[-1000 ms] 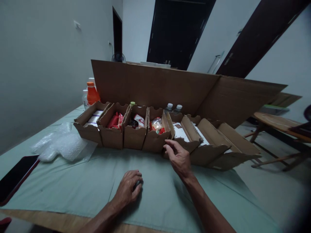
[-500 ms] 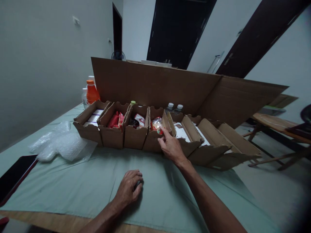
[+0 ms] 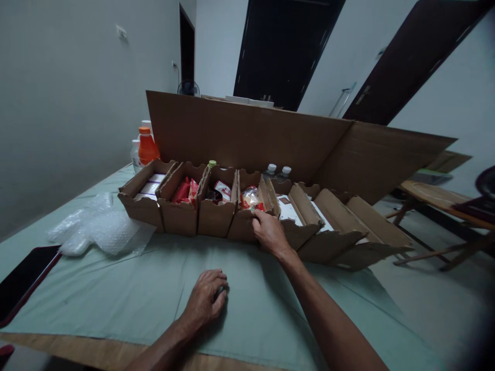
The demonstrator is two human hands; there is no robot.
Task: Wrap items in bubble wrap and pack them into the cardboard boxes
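Observation:
A row of several small open cardboard boxes (image 3: 179,215) stands on a pale green sheet (image 3: 116,288), backed by a large cardboard panel (image 3: 247,136). My right hand (image 3: 269,233) reaches over the front rim of the fourth box (image 3: 243,226), fingers curled down among red and clear snack packets (image 3: 250,198); whether it grips one is hidden. My left hand (image 3: 204,300) rests on the sheet near me, fingers curled over a small dark object (image 3: 219,292). Boxes further right (image 3: 332,242) lie tipped and flattened.
Crumpled bubble wrap (image 3: 101,231) lies at the left. An orange bottle (image 3: 147,147) stands behind the left box, and two capped bottles (image 3: 276,170) behind the middle ones. A dark phone or tablet (image 3: 23,281) lies at the sheet's left edge. A wooden bench (image 3: 444,198) stands right.
My right hand moved forward from the sheet in front of the boxes and dipped its fingers into the fourth box. My left hand stayed put.

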